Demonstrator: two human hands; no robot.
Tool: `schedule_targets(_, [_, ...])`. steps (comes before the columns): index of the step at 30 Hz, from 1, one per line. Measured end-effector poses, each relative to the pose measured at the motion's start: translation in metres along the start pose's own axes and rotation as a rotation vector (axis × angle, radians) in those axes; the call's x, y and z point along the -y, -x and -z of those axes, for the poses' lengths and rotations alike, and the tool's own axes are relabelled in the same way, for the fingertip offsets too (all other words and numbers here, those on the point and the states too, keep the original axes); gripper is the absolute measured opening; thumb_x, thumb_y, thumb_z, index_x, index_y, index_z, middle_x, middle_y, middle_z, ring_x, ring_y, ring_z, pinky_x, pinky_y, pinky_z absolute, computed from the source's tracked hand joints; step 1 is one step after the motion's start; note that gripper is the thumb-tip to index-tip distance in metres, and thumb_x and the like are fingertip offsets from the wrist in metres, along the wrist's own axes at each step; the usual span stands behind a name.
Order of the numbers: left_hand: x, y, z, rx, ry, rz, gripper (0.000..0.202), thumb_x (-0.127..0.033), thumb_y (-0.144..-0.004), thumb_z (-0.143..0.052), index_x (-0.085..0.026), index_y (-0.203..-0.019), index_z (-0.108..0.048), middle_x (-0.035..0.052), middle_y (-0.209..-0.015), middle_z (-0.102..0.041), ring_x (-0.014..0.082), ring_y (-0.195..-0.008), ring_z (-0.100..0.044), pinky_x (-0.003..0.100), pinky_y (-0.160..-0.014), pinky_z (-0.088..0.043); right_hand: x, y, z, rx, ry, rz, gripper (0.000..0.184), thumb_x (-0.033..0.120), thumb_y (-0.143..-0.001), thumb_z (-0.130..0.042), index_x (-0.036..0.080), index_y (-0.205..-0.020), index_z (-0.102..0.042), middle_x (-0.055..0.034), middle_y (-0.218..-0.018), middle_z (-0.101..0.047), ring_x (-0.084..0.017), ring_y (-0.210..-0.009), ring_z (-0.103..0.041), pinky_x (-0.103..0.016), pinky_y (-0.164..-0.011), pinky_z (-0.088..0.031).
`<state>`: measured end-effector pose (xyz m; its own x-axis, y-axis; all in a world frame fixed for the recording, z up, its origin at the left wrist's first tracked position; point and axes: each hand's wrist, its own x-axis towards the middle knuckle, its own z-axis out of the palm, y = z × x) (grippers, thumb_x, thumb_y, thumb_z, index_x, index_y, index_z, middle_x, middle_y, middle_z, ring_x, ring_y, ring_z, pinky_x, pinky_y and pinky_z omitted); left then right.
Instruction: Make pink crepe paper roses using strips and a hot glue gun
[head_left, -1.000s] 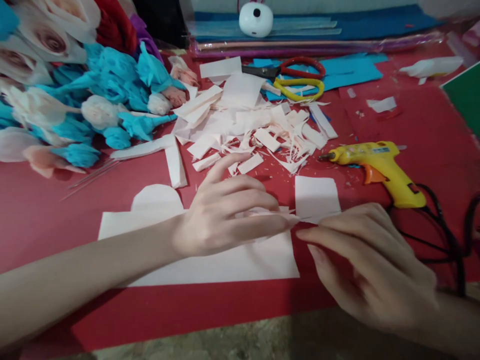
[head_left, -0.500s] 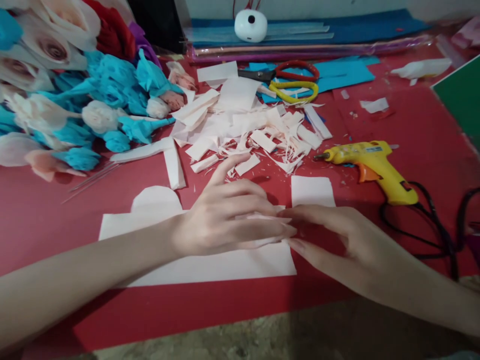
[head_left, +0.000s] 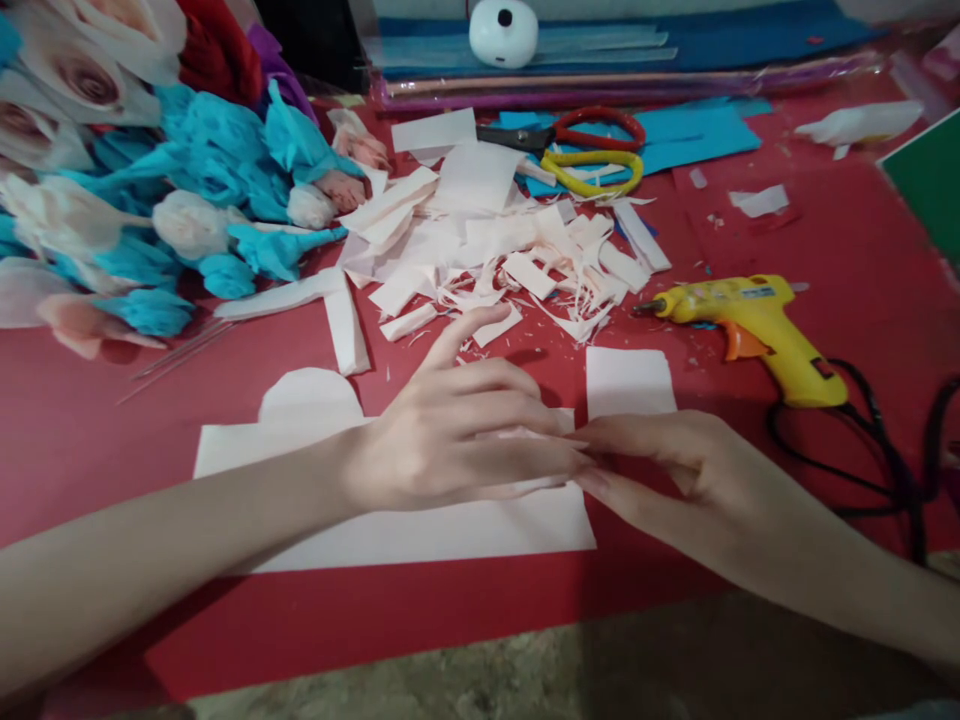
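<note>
My left hand (head_left: 457,430) lies flat, fingers stretched, on a long white paper strip (head_left: 405,525) spread over the red sheet (head_left: 112,430). Under its fingers sits a small folded pale paper piece (head_left: 540,432). My right hand (head_left: 675,475) meets it from the right; its thumb and forefinger pinch the right edge of that paper piece at the strip's end. A small white paper rectangle (head_left: 628,382) lies just beyond the right hand. A rounded white cut-out (head_left: 311,393) lies at the strip's far left.
A yellow glue gun (head_left: 750,325) with a black cord (head_left: 877,440) lies at right. White paper scraps (head_left: 510,250) pile in the middle, red and yellow scissors (head_left: 592,150) behind them. Blue, white and pink paper flowers (head_left: 150,190) heap at left. A white round device (head_left: 502,32) stands at the back.
My right hand slid left from beside the cord until its fingertips met my left hand's at the paper edge. My left hand stayed on the strip.
</note>
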<state>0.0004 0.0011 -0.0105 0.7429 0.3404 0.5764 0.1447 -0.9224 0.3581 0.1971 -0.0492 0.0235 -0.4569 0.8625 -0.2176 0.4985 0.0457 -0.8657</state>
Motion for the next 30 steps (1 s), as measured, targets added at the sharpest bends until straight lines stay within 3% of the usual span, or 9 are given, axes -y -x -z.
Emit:
schedule_targets(7, [-0.003, -0.001, -0.001, -0.007, 0.025, 0.089, 0.018, -0.028, -0.073, -0.065, -0.024, -0.090, -0.061, -0.0021, -0.078, -0.071, 0.0147, -0.076, -0.065, 0.044, -0.104, -0.033, -0.003, 0.000, 0.001, 0.071, -0.160, -0.073, 0.022, 0.020, -0.080, -0.054, 0.023, -0.098, -0.066, 0.0019, -0.088, -0.067, -0.013, -0.079, -0.062, -0.019, -0.065, -0.049])
schedule_targets(12, [-0.001, -0.004, -0.001, -0.065, 0.158, 0.308, 0.052, -0.039, -0.064, -0.069, -0.015, -0.106, -0.052, 0.0063, -0.090, -0.066, 0.0195, -0.081, -0.064, 0.048, -0.105, -0.027, 0.001, -0.003, 0.002, -0.004, -0.294, -0.112, 0.015, 0.022, -0.081, -0.054, 0.020, -0.087, -0.068, 0.0013, -0.071, -0.066, -0.012, -0.068, -0.062, -0.017, -0.055, -0.048])
schedule_targets(14, [0.001, -0.004, -0.002, -0.098, 0.215, 0.362, 0.058, -0.036, -0.063, -0.070, -0.014, -0.112, -0.047, 0.0081, -0.099, -0.063, 0.0212, -0.087, -0.062, 0.047, -0.101, -0.032, 0.002, -0.003, 0.003, -0.055, -0.286, -0.123, 0.014, 0.022, -0.081, -0.054, 0.018, -0.079, -0.067, 0.0014, -0.064, -0.062, -0.010, -0.061, -0.060, -0.016, -0.052, -0.046])
schedule_targets(17, [0.002, -0.003, -0.004, -0.169, 0.301, 0.430, 0.051, -0.032, -0.062, -0.073, -0.015, -0.105, -0.051, 0.0076, -0.098, -0.061, 0.0204, -0.090, -0.057, 0.037, -0.084, -0.046, 0.001, -0.001, 0.005, -0.082, -0.279, -0.119, 0.016, 0.025, -0.082, -0.053, 0.017, -0.073, -0.063, 0.0018, -0.062, -0.059, -0.010, -0.062, -0.058, -0.016, -0.055, -0.047])
schedule_targets(19, [-0.001, -0.003, -0.005, -0.206, 0.345, 0.473, 0.040, -0.033, -0.063, -0.073, -0.016, -0.095, -0.055, 0.0063, -0.090, -0.060, 0.0193, -0.088, -0.055, 0.033, -0.078, -0.047, 0.001, 0.001, 0.004, -0.072, -0.321, -0.104, 0.017, 0.026, -0.084, -0.052, 0.018, -0.074, -0.062, 0.0017, -0.063, -0.060, -0.010, -0.064, -0.059, -0.017, -0.058, -0.048])
schedule_targets(23, [-0.011, -0.005, -0.005, -0.203, 0.439, 0.558, 0.027, -0.031, -0.066, -0.070, -0.017, -0.086, -0.058, 0.0055, -0.084, -0.060, 0.0188, -0.080, -0.056, 0.035, -0.073, -0.047, 0.003, 0.004, 0.002, -0.062, -0.444, -0.080, 0.013, 0.023, -0.084, -0.053, 0.017, -0.079, -0.063, 0.0012, -0.070, -0.065, -0.010, -0.068, -0.062, -0.017, -0.064, -0.051])
schedule_targets(30, [-0.025, -0.005, -0.007, -0.214, 0.542, 0.634, 0.028, -0.028, -0.065, -0.070, -0.016, -0.087, -0.059, 0.0058, -0.081, -0.059, 0.0176, -0.071, -0.057, 0.032, -0.061, -0.051, 0.006, 0.005, -0.004, -0.089, -0.574, -0.093, 0.012, 0.017, -0.080, -0.056, 0.017, -0.090, -0.063, 0.0000, -0.079, -0.068, -0.012, -0.072, -0.065, -0.018, -0.063, -0.054])
